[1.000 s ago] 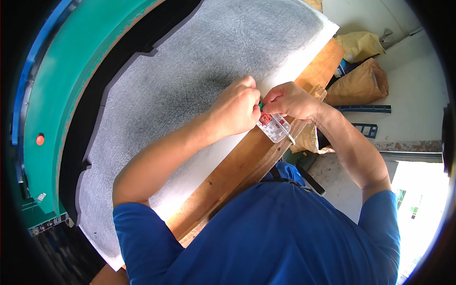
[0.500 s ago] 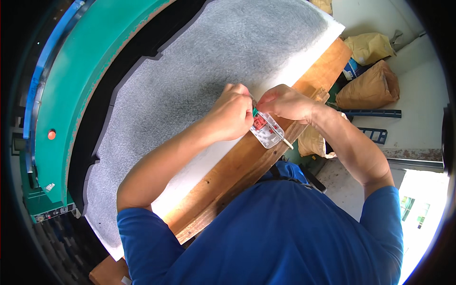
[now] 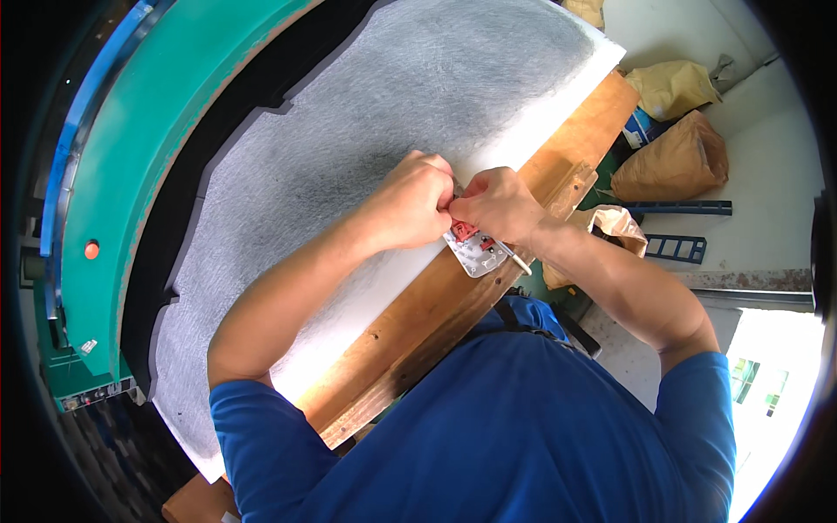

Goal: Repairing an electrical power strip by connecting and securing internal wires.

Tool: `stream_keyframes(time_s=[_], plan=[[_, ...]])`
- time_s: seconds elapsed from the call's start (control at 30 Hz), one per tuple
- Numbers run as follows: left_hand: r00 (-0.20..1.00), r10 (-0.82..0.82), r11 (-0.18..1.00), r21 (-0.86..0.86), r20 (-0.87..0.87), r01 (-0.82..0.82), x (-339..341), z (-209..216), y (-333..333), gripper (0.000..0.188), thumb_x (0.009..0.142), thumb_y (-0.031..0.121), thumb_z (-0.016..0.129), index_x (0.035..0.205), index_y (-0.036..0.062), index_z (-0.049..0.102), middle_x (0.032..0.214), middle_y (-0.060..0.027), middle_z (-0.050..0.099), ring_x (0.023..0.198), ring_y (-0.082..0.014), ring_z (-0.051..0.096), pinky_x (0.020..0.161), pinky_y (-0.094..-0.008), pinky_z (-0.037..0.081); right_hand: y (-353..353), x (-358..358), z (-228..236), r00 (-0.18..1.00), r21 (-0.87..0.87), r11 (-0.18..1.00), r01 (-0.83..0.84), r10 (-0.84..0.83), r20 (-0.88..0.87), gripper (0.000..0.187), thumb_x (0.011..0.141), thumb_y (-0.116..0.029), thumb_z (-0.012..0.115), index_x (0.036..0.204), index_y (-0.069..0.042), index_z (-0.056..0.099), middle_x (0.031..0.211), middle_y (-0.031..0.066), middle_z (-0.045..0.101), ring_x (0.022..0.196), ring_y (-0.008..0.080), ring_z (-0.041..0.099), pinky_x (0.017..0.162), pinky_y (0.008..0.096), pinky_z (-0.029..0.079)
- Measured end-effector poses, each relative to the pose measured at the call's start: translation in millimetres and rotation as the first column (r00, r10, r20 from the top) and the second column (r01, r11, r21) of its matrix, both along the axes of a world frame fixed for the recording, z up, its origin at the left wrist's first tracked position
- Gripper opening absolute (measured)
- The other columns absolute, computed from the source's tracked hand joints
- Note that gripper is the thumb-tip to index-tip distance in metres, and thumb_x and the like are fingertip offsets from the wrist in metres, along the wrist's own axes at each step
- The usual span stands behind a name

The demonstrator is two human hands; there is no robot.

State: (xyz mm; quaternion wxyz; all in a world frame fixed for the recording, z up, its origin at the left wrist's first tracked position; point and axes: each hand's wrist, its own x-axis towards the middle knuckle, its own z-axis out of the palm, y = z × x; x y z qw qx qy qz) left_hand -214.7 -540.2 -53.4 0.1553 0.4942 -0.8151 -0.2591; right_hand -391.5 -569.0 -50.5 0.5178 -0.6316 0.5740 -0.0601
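Observation:
My left hand (image 3: 417, 200) and my right hand (image 3: 500, 206) meet above the inner edge of a grey-topped white panel. Both are closed, fingertips pressed together in a pinch, hiding whatever small thing is between them. Just below them lies a clear, flat plastic piece with rounded corners (image 3: 478, 264), reaching over the wooden board. Small red parts (image 3: 463, 230) show on it, partly covered by my fingers. A thin rod with a whitish end (image 3: 520, 262) sticks out from beneath my right hand, across the plastic piece's side.
The large grey-topped panel (image 3: 349, 131) rests along a wooden board (image 3: 388, 336) close to my body. Beyond it curve a black strip and a green machine frame (image 3: 96, 200) with an orange button (image 3: 91, 250). Brown paper sacks (image 3: 671, 157) and dark ladder-like rails (image 3: 676, 248) are at right.
My right hand has moved left and slightly down against the left hand, covering more of the red parts and rod. A green bit between the hands is now hidden.

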Motion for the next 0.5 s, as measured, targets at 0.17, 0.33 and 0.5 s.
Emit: stream_keyframes(time_s=[0.17,0.33,0.5], plan=[[0.986,0.102,0.98,0.186,-0.133,-0.076,4.2,4.0,-10.1,0.008,0.077,0.007,0.068,0.079,-0.0007,0.068,0.098,-0.014,0.069,0.092,-0.0303,0.064,0.083,-0.04,0.052,-0.8,-0.8,5.3,0.998,0.035,0.998,0.045,-0.043,-0.053,0.033,0.071,-0.027,0.076,0.087,0.002,0.071,0.08,0.015,0.071,0.072,0.0219,0.068,0.071,0.0339,0.056],[0.967,0.118,0.986,0.142,-0.225,-0.087,-4.9,-9.4,-7.4,0.008,0.084,0.009,0.069,0.084,0.0002,0.07,0.091,-0.0124,0.066,0.078,-0.0199,0.066,0.073,-0.0339,0.053,-7.2,-9.5,14.9,0.984,-0.018,0.987,-0.162,0.16,-0.075,0.025,0.074,-0.019,0.074,0.083,0.004,0.068,0.076,0.0106,0.066,0.07,0.0161,0.063,0.062,0.0318,0.052],[0.982,0.102,0.987,0.139,-0.158,-0.08,-12.5,-6.3,-11.7,0.008,0.081,0.009,0.071,0.084,0.0022,0.071,0.084,-0.01,0.064,0.078,-0.0207,0.066,0.071,-0.0335,0.052,-11.2,-22.7,7.4,0.98,-0.023,0.98,-0.199,0.199,-0.026,0.023,0.075,-0.018,0.073,0.086,0.002,0.069,0.081,0.0113,0.068,0.077,0.0173,0.064,0.068,0.0332,0.053]])
